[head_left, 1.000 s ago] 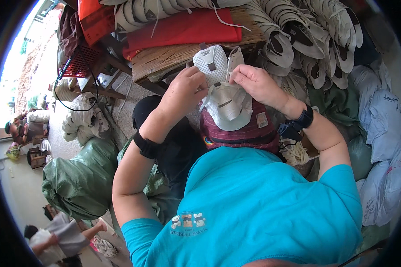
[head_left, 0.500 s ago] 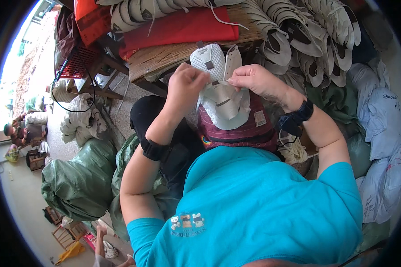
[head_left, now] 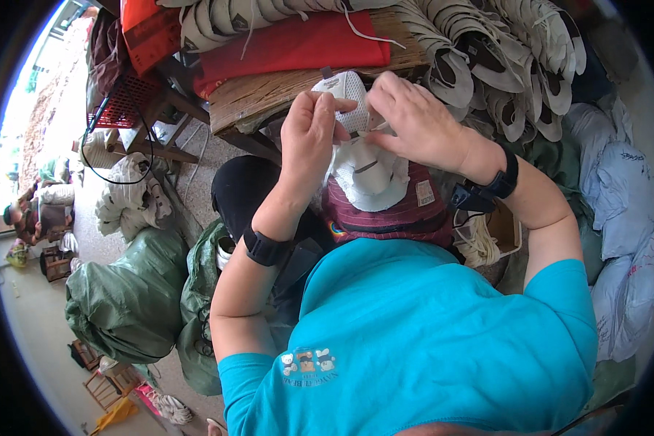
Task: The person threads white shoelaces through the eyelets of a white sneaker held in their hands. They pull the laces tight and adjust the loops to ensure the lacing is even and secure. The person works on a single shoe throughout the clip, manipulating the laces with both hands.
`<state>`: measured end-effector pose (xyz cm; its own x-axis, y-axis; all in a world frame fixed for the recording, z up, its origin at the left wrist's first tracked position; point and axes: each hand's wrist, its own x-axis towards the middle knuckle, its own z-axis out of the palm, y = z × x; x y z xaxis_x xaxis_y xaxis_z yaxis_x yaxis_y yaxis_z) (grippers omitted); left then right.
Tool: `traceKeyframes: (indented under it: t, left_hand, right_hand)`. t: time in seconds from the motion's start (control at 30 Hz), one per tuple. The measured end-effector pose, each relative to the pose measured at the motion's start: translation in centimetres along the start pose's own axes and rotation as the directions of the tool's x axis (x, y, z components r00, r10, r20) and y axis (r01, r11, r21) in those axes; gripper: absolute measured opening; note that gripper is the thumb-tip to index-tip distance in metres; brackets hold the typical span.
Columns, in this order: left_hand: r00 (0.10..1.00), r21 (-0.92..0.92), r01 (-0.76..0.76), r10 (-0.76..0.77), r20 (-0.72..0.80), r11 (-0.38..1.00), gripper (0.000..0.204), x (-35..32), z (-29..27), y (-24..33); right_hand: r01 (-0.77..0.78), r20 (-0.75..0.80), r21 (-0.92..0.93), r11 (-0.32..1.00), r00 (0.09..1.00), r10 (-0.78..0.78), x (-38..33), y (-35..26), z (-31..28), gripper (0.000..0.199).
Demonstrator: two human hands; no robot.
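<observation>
A white shoe upper (head_left: 370,182) lies over the maroon striped cloth (head_left: 385,224) on my lap, its mesh tongue (head_left: 347,86) pointing away from me. On the upper's left edge my left hand (head_left: 314,134) is closed, index finger and thumb bent inward; what they pinch, if anything, is hidden. From the right, my right hand (head_left: 414,120) grips the upper near its eyelet edge, thumb low and fingers curled over. The hands are close together but apart, and they cover most of the eyelet rows.
Ahead stands a wooden bench (head_left: 269,98) with red cloth (head_left: 298,54) and rows of stacked shoe uppers (head_left: 479,58). White laces (head_left: 476,243) lie by a box (head_left: 507,229) at my right. Green sacks (head_left: 127,298) are at left, pale sacks (head_left: 625,203) at right.
My right hand has risen slightly and turned, its fingers now curled over the upper's top. My left hand has shifted a little right, its fingers more upright. The upper stays on my lap.
</observation>
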<state>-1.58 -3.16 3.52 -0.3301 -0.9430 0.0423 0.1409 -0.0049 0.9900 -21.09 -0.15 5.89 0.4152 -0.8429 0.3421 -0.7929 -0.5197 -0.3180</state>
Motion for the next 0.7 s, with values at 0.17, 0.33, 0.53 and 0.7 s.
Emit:
traceKeyframes:
  t: [0.17, 0.33, 0.53, 0.7]
  left_hand:
    - [0.997, 0.254, -0.083, 0.081, 0.016, 0.964, 0.017, -0.3, 0.8, -1.0]
    - [0.99, 0.425, -0.132, 0.1, 0.099, 0.896, 0.014, -1.2, 0.9, -0.5]
    - [0.926, 0.557, -0.378, 0.307, 0.221, 0.739, 0.011, -1.1, 1.0, -1.6]
    - [0.91, 0.568, -0.413, 0.34, 0.235, 0.712, 0.01, -1.0, 1.1, -1.9]
  right_hand:
    - [0.062, 0.162, 0.107, 0.992, 0.984, -0.079, 0.6, 1.9, -0.8, 0.034]
    - [-0.061, 0.448, 0.341, 0.938, 0.888, -0.106, 2.4, 3.1, -2.9, 0.031]
    - [0.063, 0.305, 0.317, 0.946, 0.938, -0.165, 1.5, 3.8, -1.4, 0.03]
    - [0.141, 0.109, 0.316, 0.938, 0.977, -0.184, -0.2, 4.0, 0.1, 0.029]
